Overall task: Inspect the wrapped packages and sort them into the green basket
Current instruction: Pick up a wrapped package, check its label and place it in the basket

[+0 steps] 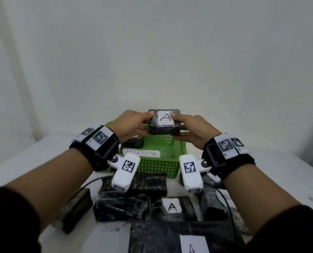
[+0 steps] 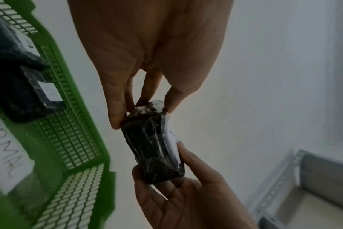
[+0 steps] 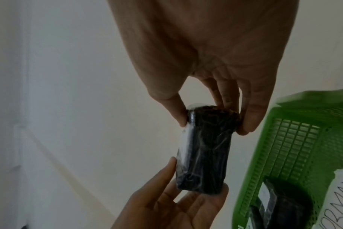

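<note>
Head view shows the wrapped package (image 1: 163,122), long axis left-right, pinched at its ends by left hand (image 1: 132,125) and right hand (image 1: 194,130), directly above the green basket (image 1: 159,165).

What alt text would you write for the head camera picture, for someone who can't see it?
Two hands, the left hand and right hand, hold a black wrapped package with a white label marked A above a green basket. The basket carries a handwritten paper sign and holds another dark package. More black wrapped packages lie on the white table in front.
</note>
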